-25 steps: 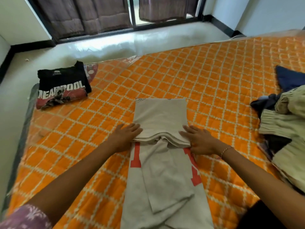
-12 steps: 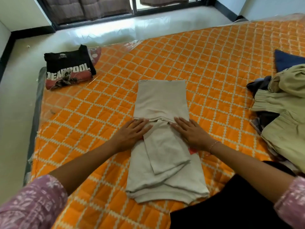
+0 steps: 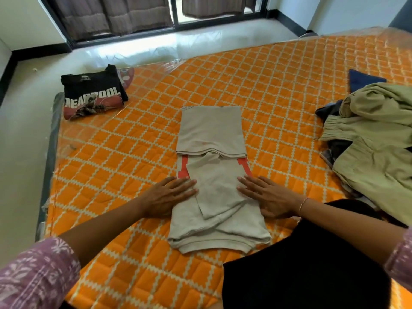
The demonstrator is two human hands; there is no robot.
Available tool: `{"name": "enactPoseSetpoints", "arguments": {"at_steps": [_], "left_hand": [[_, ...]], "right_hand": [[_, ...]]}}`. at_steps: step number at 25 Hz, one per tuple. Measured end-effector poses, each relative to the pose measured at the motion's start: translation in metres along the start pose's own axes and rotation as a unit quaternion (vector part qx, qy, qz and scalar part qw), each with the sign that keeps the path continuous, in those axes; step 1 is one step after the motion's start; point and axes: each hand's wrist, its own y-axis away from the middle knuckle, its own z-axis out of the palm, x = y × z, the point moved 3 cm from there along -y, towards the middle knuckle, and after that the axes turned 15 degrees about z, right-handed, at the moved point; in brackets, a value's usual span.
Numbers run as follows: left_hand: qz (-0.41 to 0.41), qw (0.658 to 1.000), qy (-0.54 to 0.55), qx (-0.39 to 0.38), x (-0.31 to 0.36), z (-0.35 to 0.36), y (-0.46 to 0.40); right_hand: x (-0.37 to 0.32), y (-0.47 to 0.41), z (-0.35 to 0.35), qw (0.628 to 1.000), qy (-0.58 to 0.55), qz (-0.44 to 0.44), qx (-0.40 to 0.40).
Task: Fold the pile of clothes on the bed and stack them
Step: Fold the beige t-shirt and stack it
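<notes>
Beige shirt [image 3: 214,175] on bed [image 3: 133,152] being pressed flat by left hand [image 3: 169,197] and right hand [image 3: 269,197], fingers straight, nothing gripped. Hands now moved nearer, off fold edge; red print uncovered.

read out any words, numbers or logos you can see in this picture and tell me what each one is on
"DEADPOOL": white block letters across the folded black T-shirt at the far left corner of the bed.
Small pale logo near that shirt's collar: too small to read.
Orange-red print on the beige T-shirt under the hands: mostly folded under, only two strips show, not readable.
Small mark at its far left corner: too small to read.
</notes>
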Motion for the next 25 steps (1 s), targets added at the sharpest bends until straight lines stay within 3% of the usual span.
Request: {"name": "enactPoseSetpoints", "arguments": {"at_steps": [5,7,8,9,11,13,15,17,20,23,25], "left_hand": [[0.001,0.992,0.058,-0.109,0.005,-0.019,-0.011],[-0.01,0.984,0.115,-0.135,0.008,-0.026,-0.016],[-0.029,0.971,0.191,-0.143,0.009,-0.03,-0.018],[-0.054,0.941,0.297,-0.153,0.009,-0.039,-0.021],[-0.103,0.837,0.522,-0.131,0.006,-0.06,-0.027],[-0.125,0.748,0.643,-0.106,-0.009,-0.068,-0.028],[-0.165,0.672,0.72,-0.044,-0.035,-0.076,-0.031],[-0.228,0.575,0.786,0.019,-0.068,-0.091,-0.037],[-0.358,0.495,0.781,0.13,-0.112,-0.095,-0.059],[-0.5,0.379,0.743,0.235,-0.117,-0.064,-0.077],[-0.54,0.366,0.71,0.266,-0.107,-0.039,-0.083]], "right_hand": [[-0.028,-0.022,-0.012,0.997,-0.039,-0.051,-0.033],[-0.03,-0.022,-0.025,0.973,-0.2,0.02,-0.111],[-0.028,-0.021,-0.033,0.929,-0.327,0.071,-0.157],[-0.025,-0.018,-0.043,0.86,-0.457,0.122,-0.19],[-0.014,-0.012,-0.058,0.737,-0.602,0.177,-0.251],[0.002,-0.011,-0.063,0.644,-0.669,0.227,-0.292],[0.023,-0.022,-0.075,0.574,-0.728,0.261,-0.268],[0.046,-0.045,-0.085,0.533,-0.769,0.279,-0.217],[0.071,-0.087,-0.094,0.487,-0.814,0.289,-0.131],[0.073,-0.103,-0.076,0.395,-0.837,0.378,-0.005],[0.067,-0.098,-0.045,0.353,-0.8,0.483,0.051]]}}
